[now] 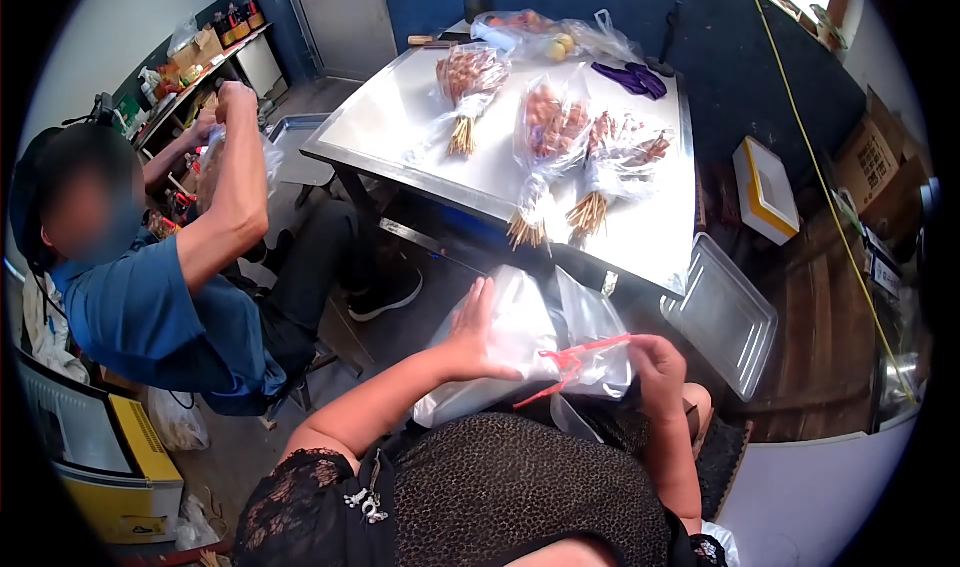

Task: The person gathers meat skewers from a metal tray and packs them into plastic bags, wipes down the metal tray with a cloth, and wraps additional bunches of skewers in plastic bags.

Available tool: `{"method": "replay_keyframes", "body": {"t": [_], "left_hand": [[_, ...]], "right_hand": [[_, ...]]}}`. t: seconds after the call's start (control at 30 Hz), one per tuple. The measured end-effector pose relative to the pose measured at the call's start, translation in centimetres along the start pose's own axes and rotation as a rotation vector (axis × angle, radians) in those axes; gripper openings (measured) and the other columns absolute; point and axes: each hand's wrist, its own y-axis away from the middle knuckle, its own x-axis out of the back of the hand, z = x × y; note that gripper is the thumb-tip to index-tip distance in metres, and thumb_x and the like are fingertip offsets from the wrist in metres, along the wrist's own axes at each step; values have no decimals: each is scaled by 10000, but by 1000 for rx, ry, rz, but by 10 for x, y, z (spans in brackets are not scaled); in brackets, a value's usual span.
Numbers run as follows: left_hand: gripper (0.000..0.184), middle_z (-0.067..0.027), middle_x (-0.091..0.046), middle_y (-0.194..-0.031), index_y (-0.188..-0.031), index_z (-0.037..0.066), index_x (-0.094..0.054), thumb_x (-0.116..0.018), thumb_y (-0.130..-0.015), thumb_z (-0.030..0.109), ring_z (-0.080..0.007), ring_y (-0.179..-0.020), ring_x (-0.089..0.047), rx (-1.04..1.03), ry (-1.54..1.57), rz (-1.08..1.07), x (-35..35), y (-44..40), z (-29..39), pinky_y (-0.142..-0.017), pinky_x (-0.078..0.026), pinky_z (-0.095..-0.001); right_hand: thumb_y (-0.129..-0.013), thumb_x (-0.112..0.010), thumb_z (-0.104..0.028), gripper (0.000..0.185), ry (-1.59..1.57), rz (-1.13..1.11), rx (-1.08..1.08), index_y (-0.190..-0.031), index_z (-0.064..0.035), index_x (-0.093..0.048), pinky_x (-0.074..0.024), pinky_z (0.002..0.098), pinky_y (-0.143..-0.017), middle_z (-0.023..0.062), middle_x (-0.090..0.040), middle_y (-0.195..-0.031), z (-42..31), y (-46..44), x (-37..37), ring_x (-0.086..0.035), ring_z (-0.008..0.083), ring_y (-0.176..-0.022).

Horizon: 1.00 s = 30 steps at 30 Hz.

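Note:
A white, translucent plastic bag (510, 312) rests on my lap, its top gathered and tied round with red string (575, 360). My left hand (475, 332) lies against the bag's left side, fingers stretched out. The string runs taut to the right, where my right hand (657, 367) pinches its end. What the bag contains cannot be made out. Beyond it, on the table, lie plastic-wrapped bunches of meat skewers (555, 132), their wooden sticks pointing towards me.
A white metal-edged table (400, 107) stands ahead, with purple gloves (630, 80) and a produce bag (560, 37) at the back. On my left, a co-worker (190, 297) sits with raised hands at another plastic bag. A metal tray (725, 317) leans by the table's right side.

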Motion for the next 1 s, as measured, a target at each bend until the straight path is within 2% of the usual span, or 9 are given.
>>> {"method": "replay_keyframes", "body": {"t": [0.17,0.3,0.37,0.47,0.6,0.7,0.83,0.97,1.0], "left_hand": [[1226,-286,84,-1441,-1428,111,5,-779,-558,472,-417,-1354,37,50,-149,-255,15,15,7,-1041,-129,-571],[1052,-307,27,-1432,-1425,139,-121,-747,-621,403,-444,-1342,-52,-1,-208,-102,2,16,-7,-1047,-193,-527],[926,-337,-68,-1409,-1410,148,-191,-710,-666,336,-476,-1301,-175,-4,-170,-17,6,16,-4,-1040,-263,-462],[813,-295,-291,-1344,-1385,149,-258,-677,-700,272,-444,-1189,-380,24,-278,65,6,18,-6,-969,-371,-411],[619,-139,-555,-1091,-1303,152,-410,-632,-726,148,-340,-948,-544,-72,-230,149,17,12,-9,-812,-453,-403],[555,-155,-576,-1046,-1243,136,-488,-631,-708,106,-347,-952,-544,-24,-242,132,20,8,-5,-820,-449,-395],[400,-179,-615,-965,-1128,65,-544,-583,-730,67,-347,-915,-584,36,-7,206,30,5,-12,-779,-465,-383],[402,-164,-625,-971,-1140,73,-554,-562,-739,43,-329,-923,-595,-61,-76,370,70,6,-2,-789,-465,-368],[417,-163,-626,-988,-1149,67,-554,-561,-735,17,-322,-935,-598,-66,-77,425,84,5,7,-797,-466,-361]], "right_hand": [[-775,-664,-43,144,26,-86,-154,-908,-1,-628,-450,186,-620,-7,-623,-739,-14,1,14,-549,43,-671],[-682,-774,-153,373,87,-500,-229,-995,-12,-627,-387,194,-514,-40,-542,-637,-36,1,24,-466,31,-569],[-670,-770,-241,300,432,-683,-154,-881,-51,-674,-436,276,-524,61,-580,-610,-39,-1,28,-540,141,-540],[-689,-713,-240,197,652,-512,119,-739,-53,-674,-476,374,-602,125,-602,-689,-48,-1,26,-589,295,-635],[-695,-690,-166,158,680,-295,502,-624,-53,-604,-462,351,-672,72,-594,-719,-54,-17,24,-573,273,-739],[-702,-668,-119,136,710,-162,686,-619,-47,-588,-459,348,-691,73,-615,-750,-53,-27,23,-568,258,-783],[-771,-652,-159,164,690,22,396,-699,-15,-622,-459,340,-678,79,-649,-834,-60,-32,53,-576,243,-758],[-818,-636,-161,188,393,60,-3,-818,27,-644,-426,229,-584,53,-612,-683,-66,-23,77,-536,94,-622],[-821,-633,-141,181,348,99,101,-838,39,-639,-402,201,-561,15,-582,-645,-59,-21,78,-494,45,-611]]}}
